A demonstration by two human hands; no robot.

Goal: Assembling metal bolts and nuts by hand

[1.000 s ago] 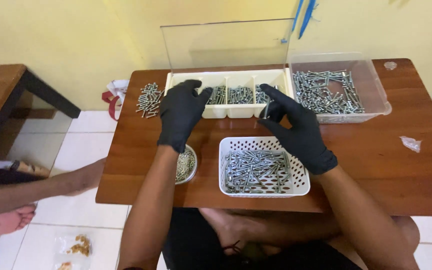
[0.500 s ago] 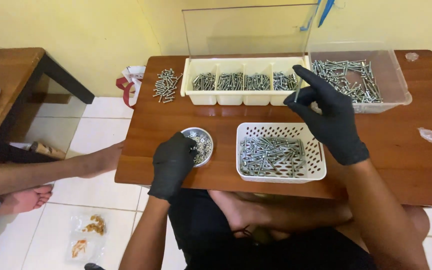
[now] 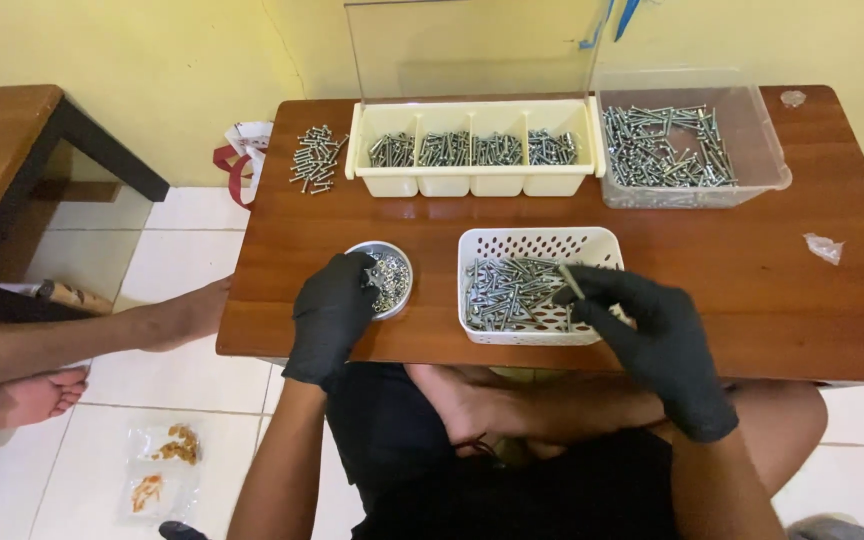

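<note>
A white perforated basket (image 3: 540, 286) sits on the wooden table (image 3: 752, 290) at its near edge, and it serves as the reference for everything else. It holds a loose heap of silver bolts spread across its floor. The right hand (image 3: 652, 335), in a black glove, hangs over the basket's right part with the fingers curled, thumb and forefinger pinched on a single bolt (image 3: 572, 282) that points up and away above the heap. Just left of the basket stands a small round metal bowl (image 3: 384, 278) filled with small silvery nuts; the left hand (image 3: 332, 315), also gloved in black, rests on the bowl's left rim with fingers bent loosely over it, and whether it holds anything cannot be told. Behind the basket, a cream divided tray (image 3: 472, 148) has four compartments, each carrying a batch of bolts. Behind and right of the basket, a clear plastic tub (image 3: 692, 145) holds many longer bolts lying in a tangle. Behind and left, beyond the cream tray, a loose pile of screws (image 3: 314, 158) lies straight on the table.
</note>
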